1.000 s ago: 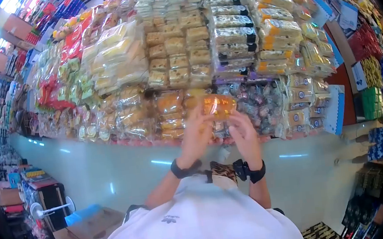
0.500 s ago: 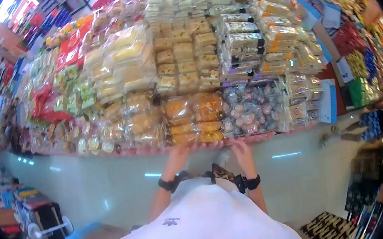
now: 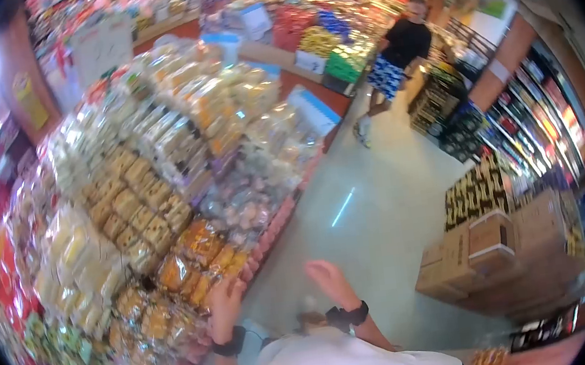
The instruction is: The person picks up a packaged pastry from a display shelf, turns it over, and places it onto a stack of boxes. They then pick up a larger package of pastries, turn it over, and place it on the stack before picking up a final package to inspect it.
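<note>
My left hand [image 3: 226, 298] rests at the front edge of the display, beside clear packs of orange-yellow baked goods [image 3: 200, 243]. Its fingers look stretched out over the edge, blurred, with nothing visibly gripped. Out over the floor, apart from the display, is my right hand [image 3: 327, 279], fingers extended and holding nothing. Around the packs lie brown bar-shaped snacks [image 3: 140, 221], bags of small pinkish-grey pieces [image 3: 241, 203] and large bags of pale yellow snacks [image 3: 75, 268]. Both wrists wear black bands.
Pink trim [image 3: 280, 231] runs along the display edge. Stacked cardboard boxes [image 3: 453, 265] stand on the right. A person in a dark top [image 3: 406, 43] is in the aisle farther off. Shiny floor [image 3: 335, 177] lies between. Shelves [image 3: 540, 107] line the right side.
The view has swung to the right, showing the aisle, person and boxes. My right hand has come away from the display edge; my left hand stays by it.
</note>
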A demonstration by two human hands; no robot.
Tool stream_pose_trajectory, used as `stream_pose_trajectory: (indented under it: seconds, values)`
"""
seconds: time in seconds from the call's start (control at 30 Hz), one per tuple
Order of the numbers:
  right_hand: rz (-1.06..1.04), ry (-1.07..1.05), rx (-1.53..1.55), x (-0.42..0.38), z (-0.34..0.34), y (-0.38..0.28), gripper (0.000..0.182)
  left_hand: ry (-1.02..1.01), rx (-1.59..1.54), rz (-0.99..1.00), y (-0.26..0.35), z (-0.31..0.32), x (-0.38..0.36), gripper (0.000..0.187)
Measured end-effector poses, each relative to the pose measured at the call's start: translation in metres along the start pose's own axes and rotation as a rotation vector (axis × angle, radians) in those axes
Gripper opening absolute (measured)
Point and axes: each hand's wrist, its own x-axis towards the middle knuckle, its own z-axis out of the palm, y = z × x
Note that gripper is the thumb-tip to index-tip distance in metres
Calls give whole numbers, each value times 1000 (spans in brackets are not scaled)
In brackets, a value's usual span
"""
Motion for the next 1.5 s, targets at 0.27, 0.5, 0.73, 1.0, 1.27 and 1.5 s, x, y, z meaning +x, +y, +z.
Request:
stream_pose_trajectory:
  seconds: [0.27,0.5,0.73,1.0,1.27,1.5]
  values:
    - [-48,459,79,-108,-89,-12,33,-452,47,203,53,119,-2,31]
    - [15,866,197,-242,-178,40,30,-846,108,327,86,248,-49,29]
    - [25,1066,144,-326,-236,83,23,-1052,148,295,96,334,-137,29]
    - [-108,1261,297,-437,-278,98,21,-1405,228,304,86,435,-225,30]
    - [-47,1948,216,-545,-242,149,22,-1825,257,401,103,552,-310,30]
    - [70,2192,125,-557,-254,154,27,-2084,216,494,100,657,-363,32]
